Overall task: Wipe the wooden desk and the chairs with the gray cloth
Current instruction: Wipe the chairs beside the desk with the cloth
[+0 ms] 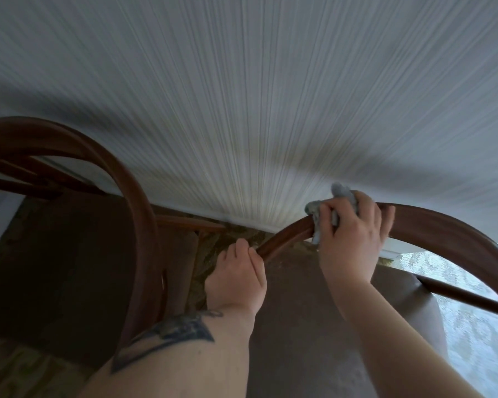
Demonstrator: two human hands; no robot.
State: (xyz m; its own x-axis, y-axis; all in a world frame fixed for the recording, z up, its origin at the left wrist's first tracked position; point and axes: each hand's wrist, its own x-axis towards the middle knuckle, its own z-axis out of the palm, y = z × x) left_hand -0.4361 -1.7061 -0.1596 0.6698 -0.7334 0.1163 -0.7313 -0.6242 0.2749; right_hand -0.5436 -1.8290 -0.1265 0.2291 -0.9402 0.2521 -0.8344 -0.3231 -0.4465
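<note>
Left forearm: nearest the camera, bare, with a dark tattoo above the wrist; it reaches up toward the curved back rail of the right-hand chair.
Left hand: its fingers are curled round the lower left end of the rail, gripping the wood from below.
Right hand: higher along the same rail, near its crest; the fingers are curled over the gray cloth and press it against the wood, with the thumb lying on the far side of the rail.
Gray cloth: bunched under the right hand, wrapped over the rail; one tuft sticks up above the knuckles and a corner hangs down just below the rail on the hand's left side.
Right-hand chair: its brown bentwood rail arcs from the left hand, under the cloth, and down to the right edge of the view; its brown padded seat lies below the rail, between the two forearms.
Second chair: left of the rail, well apart from the cloth, with a similar curved brown back and a dark seat.
Wall: pale, ribbed with fine lines, behind the rail and blurred.
Floor: a pale speckled surface shows to the right of the rail.
</note>
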